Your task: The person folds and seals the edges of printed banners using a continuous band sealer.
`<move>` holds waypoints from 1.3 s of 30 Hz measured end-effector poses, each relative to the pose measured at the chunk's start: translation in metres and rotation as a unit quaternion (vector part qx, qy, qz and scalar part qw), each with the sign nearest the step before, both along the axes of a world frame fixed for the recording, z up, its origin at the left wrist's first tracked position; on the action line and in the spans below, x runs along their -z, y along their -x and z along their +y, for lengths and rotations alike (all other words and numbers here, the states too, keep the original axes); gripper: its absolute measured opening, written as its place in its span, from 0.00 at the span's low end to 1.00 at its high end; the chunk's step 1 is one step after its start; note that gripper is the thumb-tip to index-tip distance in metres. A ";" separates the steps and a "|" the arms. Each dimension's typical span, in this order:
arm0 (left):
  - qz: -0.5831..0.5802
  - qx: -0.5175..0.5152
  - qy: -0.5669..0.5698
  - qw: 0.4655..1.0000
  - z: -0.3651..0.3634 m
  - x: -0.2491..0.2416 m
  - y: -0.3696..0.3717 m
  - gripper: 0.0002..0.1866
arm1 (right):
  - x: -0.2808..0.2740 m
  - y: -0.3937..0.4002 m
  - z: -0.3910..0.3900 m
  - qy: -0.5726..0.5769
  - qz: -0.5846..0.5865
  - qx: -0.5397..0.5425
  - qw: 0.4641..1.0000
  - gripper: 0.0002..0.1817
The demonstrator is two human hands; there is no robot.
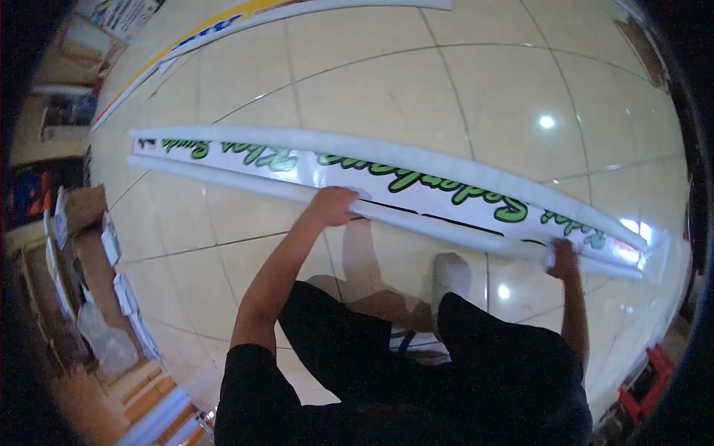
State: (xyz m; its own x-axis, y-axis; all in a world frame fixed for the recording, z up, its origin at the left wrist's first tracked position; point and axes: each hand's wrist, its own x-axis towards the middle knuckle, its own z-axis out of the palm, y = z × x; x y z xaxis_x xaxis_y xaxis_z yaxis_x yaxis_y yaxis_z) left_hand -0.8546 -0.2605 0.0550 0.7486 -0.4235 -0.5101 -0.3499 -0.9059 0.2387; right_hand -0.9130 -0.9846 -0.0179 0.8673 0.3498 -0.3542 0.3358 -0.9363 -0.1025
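Observation:
A long white banner (387,186) with green, dark-outlined lettering lies across the tiled floor, upside down from my side. Both of its long edges are rolled inward: a far roll (312,140) and a near roll (223,178), with a strip of print showing between. My left hand (336,206) is closed over the near roll around its middle. Farther right, my right hand (563,259), slightly blurred, grips the same roll close to the banner's right end. Parts of the fingers of both hands are hidden.
Another banner (216,30) with yellow and blue print lies at the upper left. Along the left stand cardboard (93,245), white panels and a clear plastic bag (104,338). A red object (645,383) sits at the lower right. My knees and a foot (451,279) are close behind the near roll.

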 end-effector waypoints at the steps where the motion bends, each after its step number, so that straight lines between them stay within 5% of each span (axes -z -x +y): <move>1: 0.066 0.020 -0.008 0.998 0.002 0.013 -0.020 0.27 | -0.047 -0.019 0.091 -0.100 0.051 0.012 0.994 0.49; 3: 0.127 0.043 -0.010 0.991 -0.012 0.016 -0.056 0.25 | -0.078 -0.030 0.190 -0.157 0.029 -0.036 0.986 0.45; 5: 0.332 0.008 -0.104 0.937 -0.020 0.020 -0.081 0.28 | -0.062 -0.028 0.244 -0.151 -0.033 -0.035 0.987 0.28; 6: 0.333 0.008 -0.105 0.937 -0.020 0.013 -0.077 0.28 | -0.055 -0.032 0.243 -0.152 -0.032 -0.034 0.987 0.28; 8: 0.173 0.025 -0.057 0.983 -0.011 -0.013 -0.055 0.27 | -0.037 -0.034 0.238 -0.042 -0.008 -0.021 0.999 0.25; 10: 0.078 0.011 -0.044 0.996 0.006 -0.039 -0.025 0.28 | -0.044 -0.033 0.200 -0.064 -0.019 -0.017 0.998 0.23; 11: -0.017 -0.006 -0.025 1.000 0.018 -0.047 -0.015 0.30 | -0.032 -0.035 0.173 0.033 0.048 -0.001 0.998 0.23; 15: -0.175 -0.063 0.011 0.982 0.085 -0.008 0.026 0.32 | -0.013 -0.035 0.008 0.137 0.044 0.044 0.989 0.25; 18: -0.139 -0.072 -0.010 0.988 0.090 -0.005 0.038 0.29 | -0.059 -0.058 -0.001 0.105 0.135 0.129 0.977 0.30; 19: -0.152 -0.058 -0.031 0.986 0.084 0.001 0.042 0.28 | -0.081 -0.068 0.022 0.049 0.194 0.174 0.964 0.33; 21: -0.149 -0.066 -0.019 0.986 0.075 -0.009 0.044 0.28 | -0.055 -0.066 0.051 -0.135 0.042 0.033 0.989 0.41; 23: -0.157 -0.080 -0.013 0.984 0.079 -0.005 0.051 0.29 | -0.086 -0.076 0.159 -0.162 -0.080 -0.048 0.982 0.47; 24: -0.157 -0.078 -0.008 0.985 0.086 0.000 0.057 0.29 | -0.093 -0.087 0.193 -0.084 -0.055 -0.044 0.994 0.45; 28: -0.173 -0.126 -0.027 0.976 0.126 0.008 0.090 0.29 | -0.064 -0.119 0.234 -0.098 -0.029 -0.080 0.992 0.32; 30: -0.183 -0.139 -0.032 0.973 0.150 0.002 0.093 0.29 | -0.047 -0.136 0.256 -0.110 -0.011 -0.209 0.972 0.24; 32: -0.154 -0.174 -0.070 0.970 0.162 0.001 0.100 0.30 | -0.067 -0.172 0.285 -0.127 0.131 -0.169 0.969 0.17; 34: -0.141 -0.128 -0.103 0.976 0.163 -0.016 0.088 0.28 | -0.046 -0.230 0.291 -0.139 0.191 -0.244 0.941 0.16; 36: -0.107 -0.143 -0.079 0.981 0.164 -0.019 0.077 0.26 | -0.083 -0.256 0.324 0.001 0.198 -0.067 0.978 0.21; 37: -0.102 -0.152 -0.059 0.981 0.169 -0.014 0.074 0.22 | -0.076 -0.252 0.327 0.000 0.197 -0.066 0.978 0.21; 39: -0.082 -0.138 -0.076 0.984 0.173 -0.013 0.064 0.20 | -0.058 -0.242 0.335 -0.181 -0.010 -0.205 0.962 0.29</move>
